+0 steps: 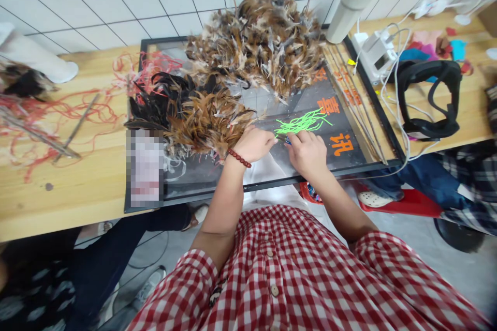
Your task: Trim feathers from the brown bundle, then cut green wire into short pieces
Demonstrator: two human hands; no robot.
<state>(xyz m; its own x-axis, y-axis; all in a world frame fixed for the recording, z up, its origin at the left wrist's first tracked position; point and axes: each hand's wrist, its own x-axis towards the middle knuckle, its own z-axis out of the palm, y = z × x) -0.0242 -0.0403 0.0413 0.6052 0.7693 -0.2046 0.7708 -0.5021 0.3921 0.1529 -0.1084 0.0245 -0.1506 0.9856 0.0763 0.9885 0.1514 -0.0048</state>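
Note:
My left hand (256, 143), with a dark red bead bracelet (239, 158) at its wrist, is closed, fingertips together near my right hand. What it pinches, if anything, is too small to make out. My right hand (310, 154) is closed on a small blue object (288, 140) that shows at its fingertips; its kind is hidden. Just beyond both hands lies a loose bunch of bright green strings (303, 123). Beside my left hand sits a pile of brown feathers (209, 119), with black feathers (151, 103) at its left.
A large feather heap (264, 41) lies at the back of the black-framed board (190, 186). Thin sticks (359, 108) line its right side. A pale bottle (351, 8), a charger (378, 59) with cables and a black headset (429, 101) stand right. Red strings (89, 111) spread left.

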